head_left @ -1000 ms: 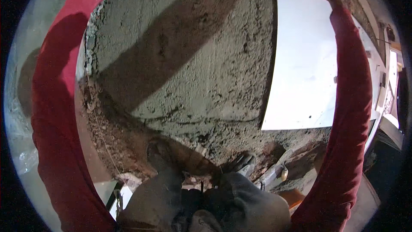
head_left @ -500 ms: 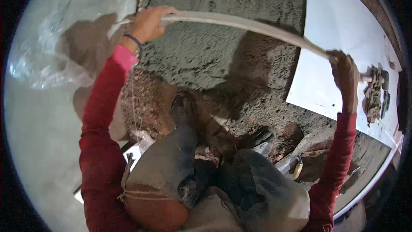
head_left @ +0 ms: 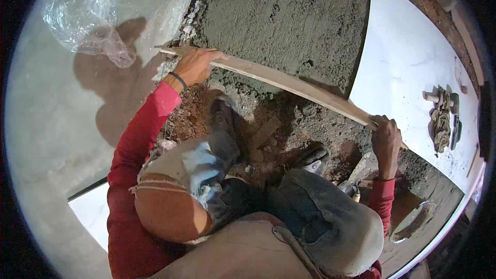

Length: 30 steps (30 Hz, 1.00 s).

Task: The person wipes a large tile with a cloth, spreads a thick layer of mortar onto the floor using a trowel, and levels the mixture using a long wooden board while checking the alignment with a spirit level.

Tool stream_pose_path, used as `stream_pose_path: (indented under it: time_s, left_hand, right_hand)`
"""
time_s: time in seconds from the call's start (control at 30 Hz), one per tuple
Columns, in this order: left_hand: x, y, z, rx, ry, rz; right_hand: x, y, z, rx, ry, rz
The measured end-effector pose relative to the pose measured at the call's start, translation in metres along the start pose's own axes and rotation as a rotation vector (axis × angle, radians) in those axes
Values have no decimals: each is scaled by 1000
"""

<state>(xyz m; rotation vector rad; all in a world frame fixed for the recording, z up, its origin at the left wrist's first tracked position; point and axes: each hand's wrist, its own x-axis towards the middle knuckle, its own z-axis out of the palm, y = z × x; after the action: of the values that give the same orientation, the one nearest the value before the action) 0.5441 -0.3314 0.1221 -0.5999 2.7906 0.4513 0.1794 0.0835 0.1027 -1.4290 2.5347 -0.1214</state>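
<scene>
A long wooden screed board (head_left: 294, 83) spans the work area crosswise, tilted down to the right. My left hand (head_left: 195, 66) is closed round its left end, near the smooth floor's edge. The right end is gripped by my right hand (head_left: 386, 135), close to the corner of a white tile. Under and beyond the board lies a bed of grey mortar (head_left: 289, 20), flatter at the far side. Nearer me the surface turns to rough, loose mortar and reddish rubble (head_left: 188, 111). Whether the board's whole lower edge touches the mortar, I cannot tell.
White marbled tile (head_left: 398, 51) lies on the right, with a hammer-like tool and crumpled cloth (head_left: 442, 119) on it. Clear plastic sheeting (head_left: 93, 20) rests on the smooth floor (head_left: 57, 119) at left. A trowel handle (head_left: 356, 195) shows beside my right knee.
Both hands have drawn the board nearer to me, off the far mortar. My right hand has also come left, away from the tools on the tile.
</scene>
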Motion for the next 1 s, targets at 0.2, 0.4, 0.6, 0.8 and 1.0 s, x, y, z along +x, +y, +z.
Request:
stream_pose_path:
  time_s: [0.2, 0.4, 0.6, 0.8, 1.0]
  left_hand:
    - [-11, 9, -1, 63, -20, 22]
    - [-7, 15, -3, 22, -13, 21]
    - [5, 0, -12, 89, -27, 17]
    - [12, -3, -4, 154, 111, 94]
    - [-12, 9, -2, 169, -5, 43]
  right_hand:
    - [-5, -3, -4, -29, 39, -36]
    - [-5, 1, -2, -46, -7, 16]
    - [15, 1, -12, 8, -184, 113]
    - [23, -2, -13, 27, 93, -102]
    - [8, -7, -11, -15, -95, 27]
